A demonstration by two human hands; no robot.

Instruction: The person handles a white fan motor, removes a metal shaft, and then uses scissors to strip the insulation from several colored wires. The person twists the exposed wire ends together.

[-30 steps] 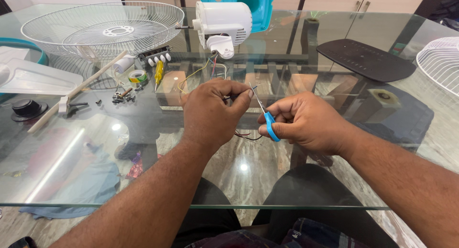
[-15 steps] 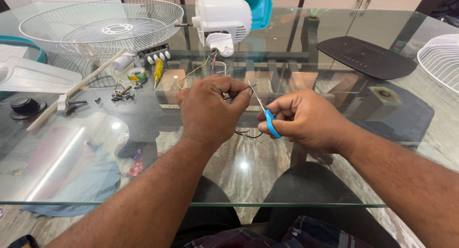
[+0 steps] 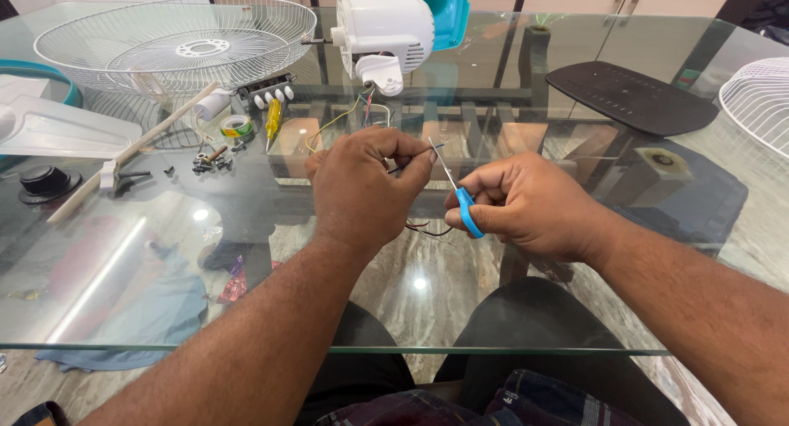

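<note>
My left hand (image 3: 362, 184) pinches a thin dark wire (image 3: 408, 165) between thumb and fingers above the glass table (image 3: 493, 311). My right hand (image 3: 526, 204) grips blue-handled scissors (image 3: 460, 200), whose metal blades point up toward the wire's free end. Coloured wires (image 3: 345, 118) run from my left hand back to a white fan motor housing (image 3: 382, 36) at the table's far side. More dark and red wire loops (image 3: 423, 229) hang below between the hands.
A white fan grille (image 3: 177, 44) lies far left, another grille (image 3: 760, 101) at the right edge. A black fan base plate (image 3: 629, 97), a yellow screwdriver (image 3: 273, 118), a tape roll (image 3: 237, 128), loose screws (image 3: 205, 159), a black knob (image 3: 45, 181) and a switch block (image 3: 271, 93) sit around.
Both hands stay close together over the table; the scissors blades have shifted slightly against the wire end. The view has tilted a little.
</note>
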